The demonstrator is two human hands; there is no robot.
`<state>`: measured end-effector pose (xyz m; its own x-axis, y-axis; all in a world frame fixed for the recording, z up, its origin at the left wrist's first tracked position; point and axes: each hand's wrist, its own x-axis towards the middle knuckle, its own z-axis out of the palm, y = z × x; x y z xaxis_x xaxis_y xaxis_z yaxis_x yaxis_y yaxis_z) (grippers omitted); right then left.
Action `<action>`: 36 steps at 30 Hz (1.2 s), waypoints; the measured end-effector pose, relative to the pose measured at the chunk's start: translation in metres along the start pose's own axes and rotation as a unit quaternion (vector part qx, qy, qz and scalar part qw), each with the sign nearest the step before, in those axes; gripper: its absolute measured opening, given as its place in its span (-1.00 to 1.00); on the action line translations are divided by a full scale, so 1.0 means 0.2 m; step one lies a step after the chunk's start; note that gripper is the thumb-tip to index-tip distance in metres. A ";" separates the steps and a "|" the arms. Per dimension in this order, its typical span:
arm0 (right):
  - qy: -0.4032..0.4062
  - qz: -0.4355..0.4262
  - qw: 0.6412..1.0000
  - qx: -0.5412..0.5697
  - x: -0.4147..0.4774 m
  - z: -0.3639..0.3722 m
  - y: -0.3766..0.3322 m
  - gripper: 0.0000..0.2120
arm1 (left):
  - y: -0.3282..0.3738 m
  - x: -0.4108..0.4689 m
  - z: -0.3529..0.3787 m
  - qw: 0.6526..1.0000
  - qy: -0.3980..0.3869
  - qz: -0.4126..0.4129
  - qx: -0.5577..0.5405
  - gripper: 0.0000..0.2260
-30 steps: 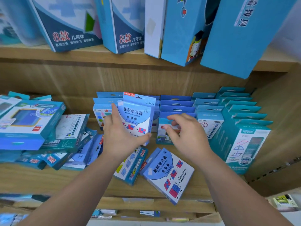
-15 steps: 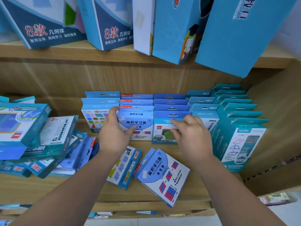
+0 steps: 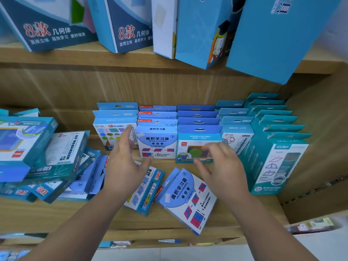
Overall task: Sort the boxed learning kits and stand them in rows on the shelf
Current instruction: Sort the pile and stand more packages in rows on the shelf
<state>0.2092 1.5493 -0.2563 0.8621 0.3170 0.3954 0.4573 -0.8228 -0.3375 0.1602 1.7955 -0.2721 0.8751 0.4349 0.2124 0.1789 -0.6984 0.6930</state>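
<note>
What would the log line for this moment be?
left hand: open, holds nothing | right hand: open, holds nothing | front kit: upright in row | flat kits: two on shelf

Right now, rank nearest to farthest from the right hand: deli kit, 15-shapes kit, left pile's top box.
1. deli kit, standing in front of the right hand.
2. 15-shapes kit, past the left hand.
3. top box, far left.

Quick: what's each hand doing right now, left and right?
Left hand: open, fingers straight, holding nothing.
Right hand: open, fingers loosely spread, holding nothing.
</note>
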 end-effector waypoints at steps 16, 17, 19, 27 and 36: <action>-0.354 0.169 0.916 0.089 -0.14 -0.03 0.02 -0.18 | -0.15 -0.26 -0.11 0.941 -0.235 0.092 0.224 -0.05; -0.348 0.172 0.916 0.106 -0.15 -0.05 0.02 -0.22 | -0.15 -0.26 -0.11 0.941 -0.242 0.093 0.215 -0.05; -0.326 0.179 0.916 0.149 -0.15 -0.08 0.02 -0.27 | -0.15 -0.27 -0.12 0.942 -0.256 0.100 0.193 -0.07; -0.186 0.164 0.927 0.281 -0.07 -0.23 0.00 -0.67 | -0.23 -0.30 -0.21 0.938 -0.276 0.135 0.160 -0.09; -0.125 0.090 0.924 0.351 0.02 0.07 -0.29 -0.72 | -0.14 -0.25 -0.26 0.991 -0.101 -0.025 -0.082 -0.34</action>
<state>0.1897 1.6050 -0.2463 0.9215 0.3754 0.0995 0.2553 -0.3924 -0.8836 0.0880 1.8234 -0.2654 0.9423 0.3318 0.0448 0.1626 -0.5706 0.8050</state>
